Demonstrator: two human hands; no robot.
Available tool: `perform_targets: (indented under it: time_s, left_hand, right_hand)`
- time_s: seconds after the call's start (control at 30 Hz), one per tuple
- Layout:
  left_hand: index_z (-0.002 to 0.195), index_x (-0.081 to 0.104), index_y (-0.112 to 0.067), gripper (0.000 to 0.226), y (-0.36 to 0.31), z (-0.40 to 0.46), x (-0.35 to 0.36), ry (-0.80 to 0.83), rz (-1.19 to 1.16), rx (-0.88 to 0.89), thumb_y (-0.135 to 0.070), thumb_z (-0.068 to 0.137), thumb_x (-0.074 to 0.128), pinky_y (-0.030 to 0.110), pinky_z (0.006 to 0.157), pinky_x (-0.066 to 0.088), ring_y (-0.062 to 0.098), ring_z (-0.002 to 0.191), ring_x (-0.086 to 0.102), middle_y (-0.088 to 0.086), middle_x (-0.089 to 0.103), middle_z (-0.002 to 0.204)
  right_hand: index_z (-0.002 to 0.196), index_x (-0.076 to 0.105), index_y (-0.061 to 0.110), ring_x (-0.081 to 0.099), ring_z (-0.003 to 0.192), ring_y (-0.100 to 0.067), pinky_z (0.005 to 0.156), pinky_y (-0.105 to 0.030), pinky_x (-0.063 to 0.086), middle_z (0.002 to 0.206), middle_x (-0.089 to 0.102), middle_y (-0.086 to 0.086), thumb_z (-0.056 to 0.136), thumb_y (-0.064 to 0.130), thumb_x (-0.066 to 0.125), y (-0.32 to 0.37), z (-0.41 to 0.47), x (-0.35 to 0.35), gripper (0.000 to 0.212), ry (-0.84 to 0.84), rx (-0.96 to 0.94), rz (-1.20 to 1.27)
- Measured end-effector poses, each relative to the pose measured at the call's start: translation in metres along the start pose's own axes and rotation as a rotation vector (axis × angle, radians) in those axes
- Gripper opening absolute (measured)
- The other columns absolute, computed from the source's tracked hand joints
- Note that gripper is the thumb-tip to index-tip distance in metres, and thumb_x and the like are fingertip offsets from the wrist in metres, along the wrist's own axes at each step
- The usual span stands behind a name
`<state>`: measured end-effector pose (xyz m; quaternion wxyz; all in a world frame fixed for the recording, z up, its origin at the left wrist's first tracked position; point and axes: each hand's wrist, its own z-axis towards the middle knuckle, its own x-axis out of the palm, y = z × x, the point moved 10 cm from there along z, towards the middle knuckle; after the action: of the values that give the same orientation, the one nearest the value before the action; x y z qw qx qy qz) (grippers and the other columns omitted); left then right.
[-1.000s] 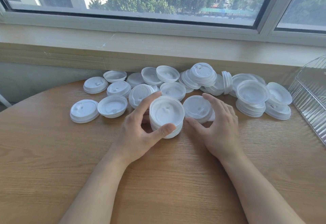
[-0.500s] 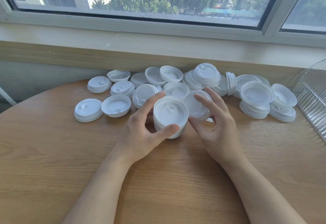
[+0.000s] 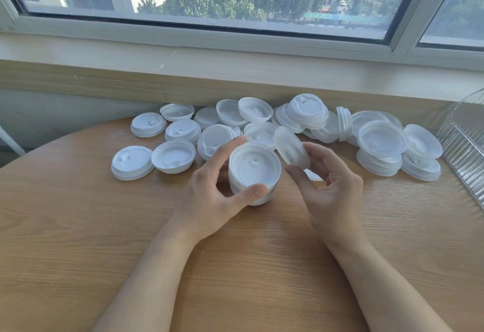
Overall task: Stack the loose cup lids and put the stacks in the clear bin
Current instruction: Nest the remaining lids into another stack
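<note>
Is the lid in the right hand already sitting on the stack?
No: the right hand holds the lid tilted in the air beside the stack, which the left hand grips.

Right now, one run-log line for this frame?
step: stacking | left hand: holds lid stack on table | right hand: pinches tilted lid beside stack | bin: far right, no stack visible inside

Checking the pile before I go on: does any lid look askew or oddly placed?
Yes. One small stack of lids at the back of the pile stands on its edge rather than lying flat, between other lids. The lid pinched in the right hand is tilted too, but it is simply being carried.
</note>
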<state>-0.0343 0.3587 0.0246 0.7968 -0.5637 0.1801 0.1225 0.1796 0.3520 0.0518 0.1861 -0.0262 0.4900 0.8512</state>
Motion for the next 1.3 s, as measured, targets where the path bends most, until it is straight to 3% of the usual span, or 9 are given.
perform_targets:
  time_s: [0.07,0.17,0.4,0.53,0.73,0.9,1.0,1.17,1.3]
  left_hand:
    - [0.147,0.045,-0.054,0.085,-0.001,0.000,0.000,-0.002,-0.002,0.004,-0.074,0.072,0.077,0.008,0.101,0.043,-0.006,0.128,0.056,-0.035,0.060,0.133]
    - [0.148,0.045,-0.052,0.084,-0.001,0.000,0.000,-0.002,-0.002,0.007,-0.072,0.074,0.079,0.006,0.099,0.042,-0.007,0.127,0.056,-0.038,0.059,0.132]
    - [0.147,0.044,-0.058,0.085,0.000,-0.002,0.000,-0.002,0.001,-0.011,-0.074,0.071,0.078,0.014,0.102,0.047,-0.003,0.127,0.058,-0.032,0.061,0.133]
    - [0.144,0.048,-0.049,0.079,-0.005,-0.002,0.001,0.004,-0.006,0.000,-0.070,0.074,0.080,0.012,0.095,0.049,-0.003,0.116,0.065,-0.028,0.068,0.124]
    - [0.142,0.045,-0.056,0.076,-0.008,-0.001,0.000,0.002,-0.012,0.016,-0.069,0.075,0.076,0.009,0.092,0.047,-0.002,0.117,0.064,-0.030,0.067,0.124]
    - [0.145,0.043,-0.057,0.081,-0.006,-0.001,0.000,-0.001,-0.032,0.021,-0.070,0.073,0.076,0.015,0.095,0.050,0.001,0.120,0.064,-0.030,0.065,0.127]
    - [0.150,0.039,-0.055,0.089,-0.004,-0.002,0.000,-0.005,-0.037,0.019,-0.072,0.071,0.077,0.025,0.103,0.051,-0.002,0.126,0.060,-0.031,0.061,0.135]
    - [0.157,0.029,-0.057,0.101,-0.005,-0.004,-0.003,-0.019,-0.034,0.016,-0.080,0.070,0.075,0.039,0.117,0.044,-0.001,0.141,0.047,-0.026,0.051,0.151]
    - [0.157,0.034,-0.051,0.089,-0.007,-0.003,-0.003,-0.021,-0.038,0.029,-0.074,0.079,0.069,0.031,0.108,0.047,0.000,0.133,0.054,-0.029,0.052,0.148]
  right_hand:
    - [0.108,0.075,0.025,0.072,0.106,-0.011,0.096,-0.028,0.054,0.103,0.076,0.017,0.087,0.022,0.084,0.005,-0.001,0.000,0.023,0.011,-0.046,-0.067]
    - [0.105,0.078,0.022,0.070,0.109,-0.005,0.097,-0.025,0.052,0.109,0.075,0.020,0.086,0.025,0.082,0.014,-0.001,0.001,0.020,-0.011,-0.150,-0.106]
    - [0.115,0.079,0.013,0.059,0.134,-0.018,0.110,-0.037,0.047,0.127,0.072,0.004,0.098,0.007,0.070,0.037,-0.011,0.015,0.020,0.070,-0.411,-0.235]
    - [0.114,0.079,0.014,0.053,0.142,-0.021,0.110,-0.047,0.047,0.135,0.069,0.002,0.100,0.008,0.067,0.045,-0.018,0.033,0.020,0.201,-0.470,-0.209]
    - [0.110,0.080,0.014,0.053,0.141,-0.023,0.106,-0.052,0.047,0.134,0.068,0.002,0.102,0.013,0.065,0.044,-0.020,0.038,0.017,0.266,-0.454,-0.197]
    - [0.112,0.080,0.015,0.050,0.142,-0.025,0.110,-0.049,0.044,0.139,0.064,-0.002,0.099,0.013,0.067,0.041,-0.020,0.039,0.018,0.290,-0.390,-0.156]
    - [0.131,0.071,0.017,0.048,0.143,-0.023,0.114,-0.044,0.040,0.151,0.052,-0.001,0.102,0.026,0.062,0.037,-0.016,0.032,0.031,0.273,-0.308,-0.154]
    - [0.160,0.038,0.020,0.028,0.155,-0.008,0.124,-0.043,0.030,0.164,0.036,0.013,0.108,0.043,0.044,0.015,-0.015,0.042,0.058,0.342,-0.170,-0.238]
    - [0.161,0.038,0.018,0.026,0.155,-0.005,0.125,-0.041,0.028,0.164,0.037,0.011,0.109,0.045,0.039,0.008,-0.016,0.049,0.058,0.398,-0.160,-0.273]
